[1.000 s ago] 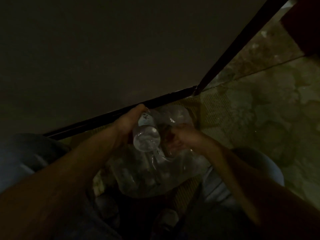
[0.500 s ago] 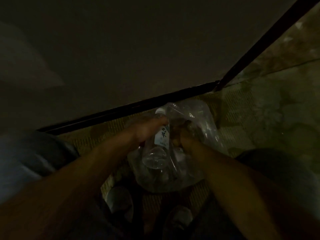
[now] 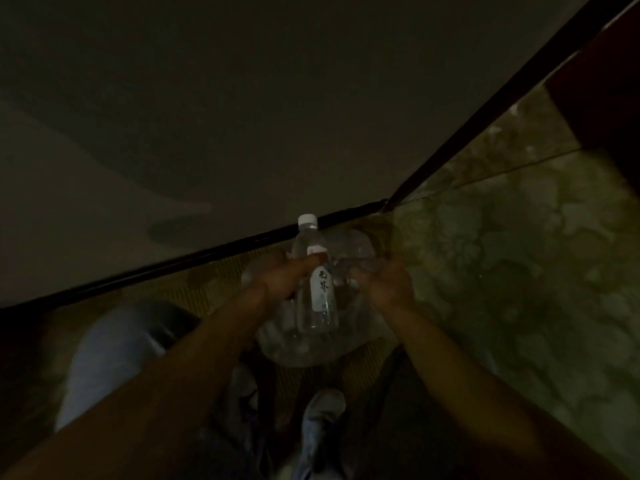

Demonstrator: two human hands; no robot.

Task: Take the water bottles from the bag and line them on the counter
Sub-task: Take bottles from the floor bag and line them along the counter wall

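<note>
The water bottle (image 3: 316, 282) stands near the middle of the frame, its long axis close to upright with the white cap (image 3: 307, 220) at the top end and the clear base lower down, over the open mouth of the plastic bag (image 3: 304, 351). It is lifted mostly clear of the bag — the base overlaps the bag's crumpled top in this view, so whether it is fully free cannot be told. The left hand (image 3: 285, 275) grips it from the left side, fingers (image 3: 313, 259) curled round the shoulder just above the label, forearm running in from the lower left of the frame. The right hand (image 3: 384, 284) is just to the right of the bottle, its fingers bent onto the bag's rim and seemingly holding the plastic, though the dim light leaves that grip uncertain.

The pale surface (image 3: 242, 116) fills the upper left of the frame, beyond a dark edge strip (image 3: 207, 252) that passes behind the bottle's neck. The coming move looks like a carry up and away from the body — the left hand is the one placed to do it, keeping the bottle upright so that it lands on its base. The mottled floor (image 3: 519, 271) lies to the right.
</note>
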